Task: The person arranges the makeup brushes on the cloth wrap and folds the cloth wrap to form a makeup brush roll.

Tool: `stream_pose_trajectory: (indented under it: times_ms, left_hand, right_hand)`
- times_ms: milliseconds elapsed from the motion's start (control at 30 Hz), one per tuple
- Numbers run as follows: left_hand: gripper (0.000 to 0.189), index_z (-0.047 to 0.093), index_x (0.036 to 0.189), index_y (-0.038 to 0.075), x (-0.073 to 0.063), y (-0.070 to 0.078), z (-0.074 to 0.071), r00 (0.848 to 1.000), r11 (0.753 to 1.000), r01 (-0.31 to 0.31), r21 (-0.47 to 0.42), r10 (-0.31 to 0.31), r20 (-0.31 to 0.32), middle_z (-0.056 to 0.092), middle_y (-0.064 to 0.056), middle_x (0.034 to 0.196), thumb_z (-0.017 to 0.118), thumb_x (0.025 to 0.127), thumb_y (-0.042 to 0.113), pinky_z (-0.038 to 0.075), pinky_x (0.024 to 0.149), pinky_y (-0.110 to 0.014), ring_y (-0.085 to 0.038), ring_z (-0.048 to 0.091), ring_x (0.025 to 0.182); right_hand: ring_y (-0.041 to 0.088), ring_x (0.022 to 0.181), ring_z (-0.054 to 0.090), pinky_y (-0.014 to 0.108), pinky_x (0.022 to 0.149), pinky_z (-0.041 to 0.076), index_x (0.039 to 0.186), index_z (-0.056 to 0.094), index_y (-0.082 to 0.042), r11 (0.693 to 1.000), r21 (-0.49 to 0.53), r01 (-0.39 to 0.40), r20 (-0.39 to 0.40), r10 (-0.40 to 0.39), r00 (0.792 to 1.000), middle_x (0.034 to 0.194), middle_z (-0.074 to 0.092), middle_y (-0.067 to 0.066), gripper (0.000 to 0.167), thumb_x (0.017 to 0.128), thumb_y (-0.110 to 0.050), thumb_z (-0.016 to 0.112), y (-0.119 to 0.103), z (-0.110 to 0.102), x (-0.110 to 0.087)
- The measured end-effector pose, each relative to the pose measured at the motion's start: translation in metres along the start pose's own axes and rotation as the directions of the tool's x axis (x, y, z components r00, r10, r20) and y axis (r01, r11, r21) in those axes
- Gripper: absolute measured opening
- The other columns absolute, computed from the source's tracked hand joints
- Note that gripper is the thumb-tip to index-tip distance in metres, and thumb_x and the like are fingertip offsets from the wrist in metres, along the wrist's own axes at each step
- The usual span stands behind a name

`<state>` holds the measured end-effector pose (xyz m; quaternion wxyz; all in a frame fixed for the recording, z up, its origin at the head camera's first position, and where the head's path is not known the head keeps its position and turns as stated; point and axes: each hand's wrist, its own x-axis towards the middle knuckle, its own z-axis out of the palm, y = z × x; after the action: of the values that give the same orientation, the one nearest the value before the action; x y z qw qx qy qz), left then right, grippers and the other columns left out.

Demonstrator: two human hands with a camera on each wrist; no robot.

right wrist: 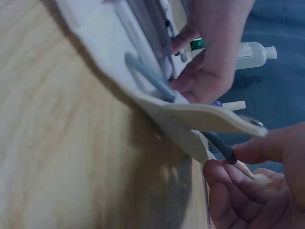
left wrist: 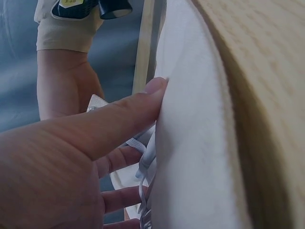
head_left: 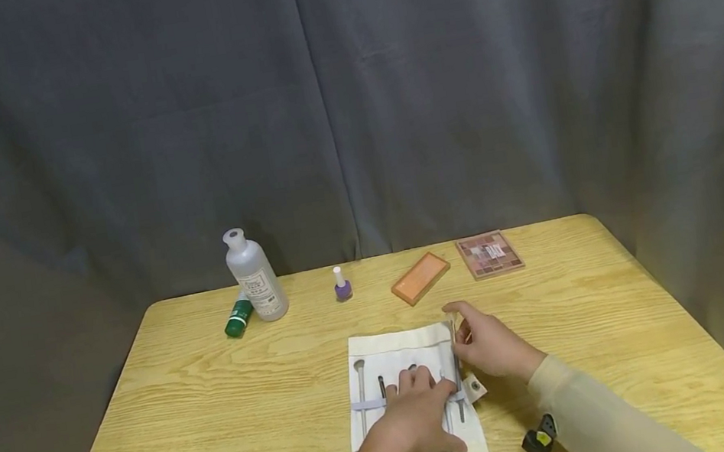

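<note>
A white fabric brush roll [head_left: 392, 341] lies unfolded on the wooden table, with several makeup brushes [head_left: 360, 384] tucked under a pale elastic strap [head_left: 368, 404]. My left hand [head_left: 413, 416] rests on the middle of the roll, fingers spread over the strap and covering some of the brushes. At the roll's right side, my right hand [head_left: 493, 346] pinches a grey-handled makeup brush [right wrist: 221, 147] between thumb and fingers, close to its light bristles. That brush's handle runs under the strap. A tab with a snap button [head_left: 474, 387] sticks out beside it.
Along the back stand a clear bottle [head_left: 257, 283] and a purple nail polish [head_left: 342, 287]. A green tube [head_left: 239, 317] lies against the bottle. An orange case [head_left: 421, 278] and an eyeshadow palette [head_left: 489, 254] lie farther right. Dark curtains [head_left: 331, 107] hang behind the table.
</note>
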<state>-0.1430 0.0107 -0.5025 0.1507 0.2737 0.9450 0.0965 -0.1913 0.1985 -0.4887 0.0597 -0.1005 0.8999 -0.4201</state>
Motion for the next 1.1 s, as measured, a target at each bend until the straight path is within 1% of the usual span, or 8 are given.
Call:
stream_pose_trajectory:
  times_ms: [133,267,367,500,700,900,1000,1100]
  left_hand:
    - [0.08,0.056,0.138,0.032,0.003,-0.002,0.003,1.0,1.0,0.001,0.004,-0.001,0.0,0.041,0.003,0.109,0.086,0.069,0.059,0.037,0.092,-0.046,-0.022,0.037,0.112]
    - [0.084,0.054,0.141,0.03,0.0,0.001,-0.003,1.0,1.0,0.008,-0.003,-0.008,0.025,0.042,0.002,0.112,0.085,0.069,0.058,0.037,0.094,-0.047,-0.023,0.036,0.114]
    - [0.086,0.053,0.143,0.028,-0.003,0.004,-0.009,0.999,1.0,0.014,-0.01,-0.014,0.039,0.042,0.001,0.114,0.085,0.069,0.058,0.037,0.095,-0.048,-0.024,0.036,0.115]
    - [0.088,0.053,0.143,0.027,-0.005,0.005,-0.011,0.999,1.0,0.02,-0.007,-0.02,0.042,0.043,0.0,0.115,0.086,0.068,0.058,0.037,0.096,-0.049,-0.025,0.037,0.117]
    - [0.087,0.053,0.142,0.028,-0.004,0.004,-0.011,0.999,1.0,0.019,-0.001,-0.019,0.041,0.043,-0.001,0.117,0.086,0.067,0.06,0.037,0.098,-0.051,-0.026,0.036,0.119]
    - [0.085,0.054,0.141,0.029,-0.003,0.004,-0.01,0.999,1.0,0.016,-0.01,-0.016,0.045,0.043,-0.001,0.119,0.086,0.068,0.058,0.037,0.099,-0.051,-0.026,0.036,0.121]
    - [0.085,0.053,0.141,0.029,-0.002,0.003,-0.008,0.999,1.0,0.014,-0.015,-0.013,0.043,0.043,-0.001,0.117,0.086,0.069,0.057,0.037,0.098,-0.05,-0.026,0.036,0.12]
    - [0.083,0.053,0.141,0.031,0.0,0.002,-0.004,0.999,1.0,0.014,-0.021,-0.013,0.043,0.041,0.001,0.114,0.086,0.07,0.057,0.037,0.096,-0.049,-0.025,0.036,0.118]
  right_hand:
    - [0.015,0.059,0.055,0.028,0.048,0.043,0.144,0.044,-0.004,0.999,0.022,-0.049,0.058,0.047,0.997,0.079,0.06,0.004,0.057,0.091,0.001,0.065,0.001,0.004,-0.003]
    - [0.014,0.059,0.053,0.027,0.049,0.042,0.138,0.05,-0.004,0.997,0.011,-0.08,0.151,0.078,0.985,0.079,0.059,0.004,0.05,0.092,-0.004,0.068,0.001,0.006,-0.008]
    - [0.014,0.06,0.051,0.026,0.052,0.04,0.135,0.054,-0.004,0.998,-0.017,-0.066,0.196,0.068,0.978,0.076,0.058,0.003,0.045,0.092,-0.008,0.069,0.001,0.006,-0.011]
    - [0.015,0.062,0.05,0.027,0.054,0.04,0.133,0.057,-0.004,0.999,-0.034,-0.036,0.197,0.042,0.979,0.075,0.057,0.002,0.043,0.093,-0.011,0.069,0.002,0.006,-0.012]
    - [0.015,0.065,0.052,0.028,0.056,0.042,0.131,0.059,-0.005,0.998,-0.039,-0.055,0.165,0.06,0.985,0.079,0.058,0.002,0.039,0.094,-0.013,0.068,0.002,0.007,-0.012]
    - [0.014,0.071,0.055,0.029,0.06,0.047,0.12,0.066,-0.003,0.997,-0.055,-0.054,0.114,0.06,0.992,0.086,0.061,0.001,0.027,0.095,-0.013,0.067,0.002,0.01,-0.011]
    - [0.014,0.075,0.056,0.031,0.065,0.049,0.112,0.071,-0.004,0.997,-0.064,-0.034,0.136,0.043,0.99,0.088,0.064,0.0,0.02,0.095,-0.015,0.067,0.002,0.01,-0.012]
    - [0.014,0.079,0.057,0.031,0.07,0.049,0.104,0.073,-0.005,0.998,-0.061,0.0,0.18,0.011,0.984,0.089,0.067,-0.001,0.016,0.096,-0.016,0.066,0.001,0.009,-0.013]
